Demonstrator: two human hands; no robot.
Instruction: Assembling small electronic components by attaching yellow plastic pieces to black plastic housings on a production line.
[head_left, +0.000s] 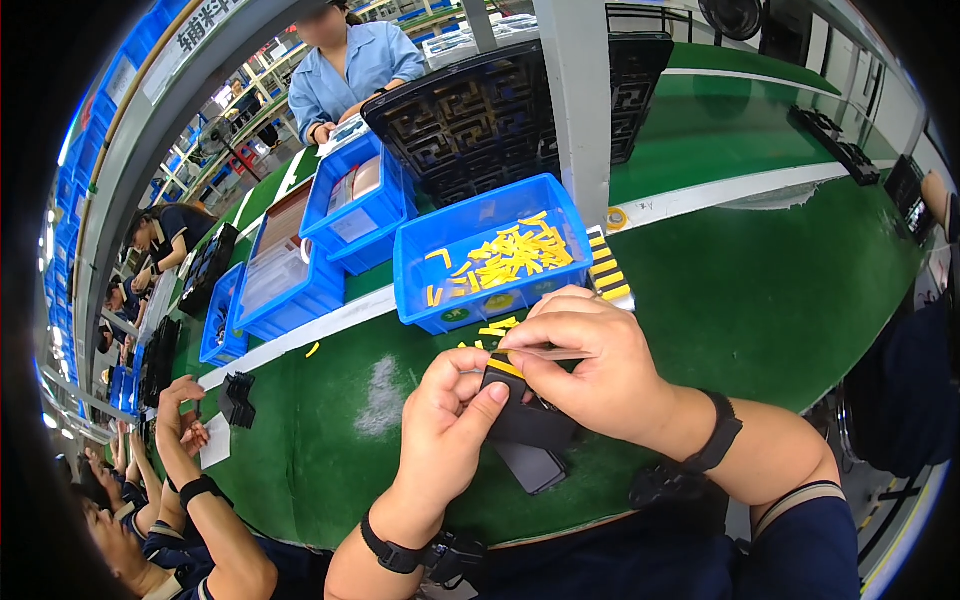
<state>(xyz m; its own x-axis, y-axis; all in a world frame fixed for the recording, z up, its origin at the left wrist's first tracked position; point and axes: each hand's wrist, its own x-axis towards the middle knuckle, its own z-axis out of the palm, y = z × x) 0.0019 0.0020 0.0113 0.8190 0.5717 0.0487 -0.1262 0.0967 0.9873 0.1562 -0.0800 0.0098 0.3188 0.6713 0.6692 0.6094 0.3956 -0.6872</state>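
My left hand (447, 415) is closed around a small black rectangular part (511, 380), its thumb pressed on the near face. A yellow strip (506, 367) lies across the top of that part. Over it, my right hand (590, 350) is closed in a pinch on a thin, pale, flat piece (560, 353), whose exact kind I cannot make out. Its fingertips touch the part beside the yellow strip. Below my hands, more black flat pieces (533, 466) lie on the green table (330, 440). Several loose yellow strips (497, 327) lie just beyond my fingers.
A blue bin (425, 308) of yellow pieces stands ahead, with a yellow-and-black striped piece (610, 272) beside it. More blue bins (345, 215) stand farther left. A metal post (585, 110) rises behind, near black trays (470, 115). Co-workers sit left and across.
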